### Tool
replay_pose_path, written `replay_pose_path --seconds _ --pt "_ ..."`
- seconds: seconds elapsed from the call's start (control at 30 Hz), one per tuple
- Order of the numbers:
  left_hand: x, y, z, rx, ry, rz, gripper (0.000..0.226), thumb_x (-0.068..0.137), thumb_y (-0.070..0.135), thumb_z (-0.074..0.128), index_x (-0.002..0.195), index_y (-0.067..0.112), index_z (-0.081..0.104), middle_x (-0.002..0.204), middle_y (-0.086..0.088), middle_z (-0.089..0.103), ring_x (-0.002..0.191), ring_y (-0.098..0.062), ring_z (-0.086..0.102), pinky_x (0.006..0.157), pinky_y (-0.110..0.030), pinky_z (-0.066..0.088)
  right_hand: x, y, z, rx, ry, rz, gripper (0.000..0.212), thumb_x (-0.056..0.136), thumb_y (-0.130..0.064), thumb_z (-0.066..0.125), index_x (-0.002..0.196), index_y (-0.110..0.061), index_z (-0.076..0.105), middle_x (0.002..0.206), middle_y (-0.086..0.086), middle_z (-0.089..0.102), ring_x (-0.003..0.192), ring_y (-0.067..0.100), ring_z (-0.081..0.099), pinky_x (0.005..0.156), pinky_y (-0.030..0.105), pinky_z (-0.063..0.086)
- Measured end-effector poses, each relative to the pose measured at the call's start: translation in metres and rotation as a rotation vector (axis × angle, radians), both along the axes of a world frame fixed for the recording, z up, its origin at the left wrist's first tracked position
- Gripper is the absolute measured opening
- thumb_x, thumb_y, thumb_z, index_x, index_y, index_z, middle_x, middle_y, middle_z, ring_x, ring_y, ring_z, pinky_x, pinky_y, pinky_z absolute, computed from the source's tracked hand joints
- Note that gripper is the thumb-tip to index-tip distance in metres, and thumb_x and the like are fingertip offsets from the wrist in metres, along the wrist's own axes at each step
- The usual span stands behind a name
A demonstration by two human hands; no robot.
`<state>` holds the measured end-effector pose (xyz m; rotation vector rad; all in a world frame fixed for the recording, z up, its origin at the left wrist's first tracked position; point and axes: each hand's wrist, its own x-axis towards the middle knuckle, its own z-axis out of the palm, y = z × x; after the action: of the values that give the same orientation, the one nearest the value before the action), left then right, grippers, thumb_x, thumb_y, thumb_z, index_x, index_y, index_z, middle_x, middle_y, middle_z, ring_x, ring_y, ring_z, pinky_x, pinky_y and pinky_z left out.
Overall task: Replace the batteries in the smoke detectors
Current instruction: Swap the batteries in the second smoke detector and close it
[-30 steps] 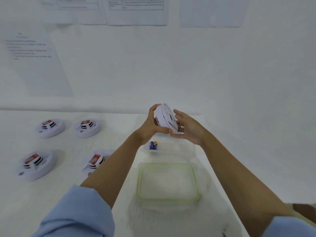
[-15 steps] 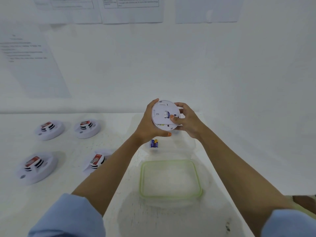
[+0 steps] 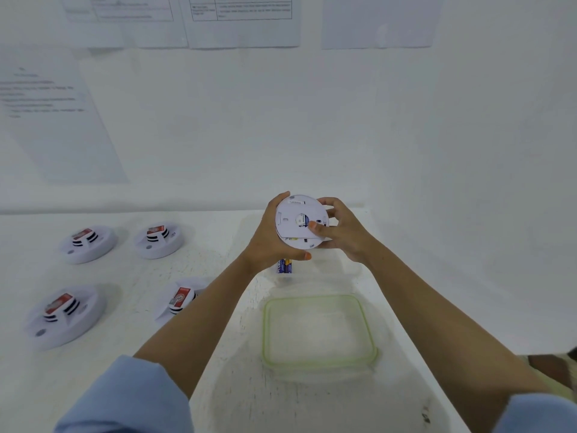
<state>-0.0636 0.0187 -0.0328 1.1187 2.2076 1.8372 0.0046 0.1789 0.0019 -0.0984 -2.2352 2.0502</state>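
Both hands are gripping the smoke detector [image 3: 299, 221] above the table's far edge: left hand [image 3: 274, 235] cupping, right hand [image 3: 343, 229] thumbing its back; slipping risks dropping it.

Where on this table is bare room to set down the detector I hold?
Bare table lies between the back-right detector and the batteries, and along the wall behind it. Four detectors crowd the left; the green-rimmed container fills the middle.

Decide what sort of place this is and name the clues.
Probably a staged work or training station, not a home: four smoke detectors laid out in rows on a white table, printed sheets on the wall, and batteries in a clear container.
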Motion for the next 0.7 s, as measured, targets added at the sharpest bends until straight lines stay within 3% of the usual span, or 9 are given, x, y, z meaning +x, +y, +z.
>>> replay_pose_path --seconds 0.2,0.3,0.43,0.53,0.7 --pt "0.001 0.001 0.001 0.022 0.012 0.017 0.108 0.039 0.03 0.083 0.131 0.017 0.029 0.128 0.003 0.043 0.116 -0.007 0.048 0.09 -0.017 0.048 0.001 -0.001 0.003 0.097 -0.019 -0.002 0.05 0.082 -0.017 0.068 0.124 -0.021 0.04 0.122 0.011 0.045 0.099 0.022 0.055 0.07 0.03 0.059" --pt "0.002 0.0 0.003 0.026 0.017 0.021 0.109 0.039 0.025 0.084 0.133 0.014 0.029 0.13 -0.002 0.044 0.116 -0.01 0.048 0.089 -0.016 0.048 0.001 -0.002 0.009 0.463 0.161 -0.061 0.064 0.075 -0.024 0.075 0.129 -0.026 0.04 0.123 0.0 0.039 0.103 0.016 0.047 0.078 0.015 0.045" --pt "0.0 -0.003 0.005 0.024 0.006 -0.012 0.105 0.039 0.023 0.083 0.129 0.02 0.03 0.126 0.008 0.046 0.11 0.006 0.05 0.086 -0.013 0.047 0.001 -0.004 0.019 0.871 0.255 0.006 0.072 0.066 -0.027 0.081 0.129 -0.027 0.045 0.126 -0.001 0.035 0.112 0.015 0.036 0.095 0.03 0.037" --pt "-0.003 -0.005 0.006 0.01 0.0 -0.021 0.104 0.042 0.011 0.082 0.131 0.017 0.029 0.125 0.009 0.046 0.108 0.009 0.05 0.086 -0.012 0.046 0.0 -0.006 0.025 0.943 0.24 0.013 0.073 0.064 -0.03 0.081 0.128 -0.026 0.046 0.123 -0.003 0.036 0.107 0.011 0.034 0.096 0.031 0.036" --pt "-0.002 -0.009 0.009 0.007 -0.002 -0.029 0.102 0.04 0.026 0.081 0.129 0.021 0.031 0.124 0.012 0.046 0.109 0.007 0.05 0.085 -0.013 0.047 -0.002 -0.01 0.032 0.963 0.258 0.03 0.07 0.063 -0.028 0.081 0.125 -0.026 0.049 0.112 -0.011 0.033 0.103 0.01 0.035 0.091 0.026 0.034"
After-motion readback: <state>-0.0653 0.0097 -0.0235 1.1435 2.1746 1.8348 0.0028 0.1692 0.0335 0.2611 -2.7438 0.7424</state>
